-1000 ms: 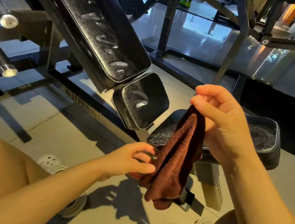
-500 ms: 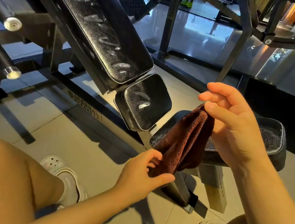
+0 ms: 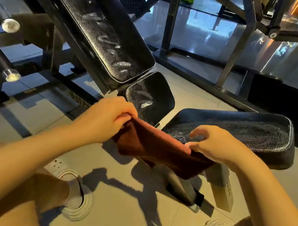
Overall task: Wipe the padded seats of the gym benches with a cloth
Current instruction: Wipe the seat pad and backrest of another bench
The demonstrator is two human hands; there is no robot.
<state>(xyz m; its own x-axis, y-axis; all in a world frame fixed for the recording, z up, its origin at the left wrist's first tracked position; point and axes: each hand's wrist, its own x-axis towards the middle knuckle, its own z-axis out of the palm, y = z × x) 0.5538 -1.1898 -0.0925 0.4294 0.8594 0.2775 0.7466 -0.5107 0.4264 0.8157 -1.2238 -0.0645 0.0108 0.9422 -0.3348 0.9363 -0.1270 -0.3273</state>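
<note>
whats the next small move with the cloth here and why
Probably lower the cloth flat onto the near seat pad. The left hand and right hand each pinch an end, holding it spread just in front of that pad, not yet on it.

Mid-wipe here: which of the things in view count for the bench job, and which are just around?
For the job:
brown cloth, pinched at its ends by the left hand and right hand
flat seat pad
small seat pad
inclined back pad, smeared

Just around:
two metal-capped bars
rack frame
white shoes
</note>
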